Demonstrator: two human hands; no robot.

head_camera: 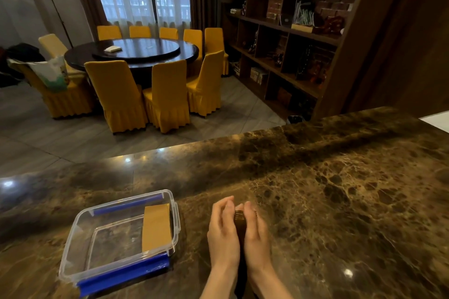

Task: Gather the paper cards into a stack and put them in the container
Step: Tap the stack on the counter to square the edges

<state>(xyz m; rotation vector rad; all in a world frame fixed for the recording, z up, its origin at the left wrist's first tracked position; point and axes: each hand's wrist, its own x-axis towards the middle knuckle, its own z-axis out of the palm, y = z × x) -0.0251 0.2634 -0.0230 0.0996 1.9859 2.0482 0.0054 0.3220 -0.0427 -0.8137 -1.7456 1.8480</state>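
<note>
Left hand (223,233): pressed flat against the left side of the card stack, grip closed on it.
Right hand (256,230): pressed flat against the right side, grip closed on the same stack.
Card stack (239,215): squeezed upright between both palms, just above or on the tabletop (340,189), at 3 o'clock from the container; only the ridged top edges peek out.
Container (121,238): at 9 o'clock from the hands, open on top, near but apart.
Card inside (156,227): one tan card already in, leaning on the right wall.
Slip risk: thin smooth cards, easy to slide out the bottom or fan apart if the palms loosen on the way over.
Bump risk: stack may hit the container's rim, or knock the leaning card flat or crooked.
Slide risk: shiny tabletop, light container, likely to scoot if pushed from the side.
Card feel: thin, stiff paper, tan, flat rectangles.
Container feel: clear hard plastic, rounded corners, blue clips (126,274) at the ends.
Tabletop feel: brown stone with pale veins, smooth, glossy.
</note>
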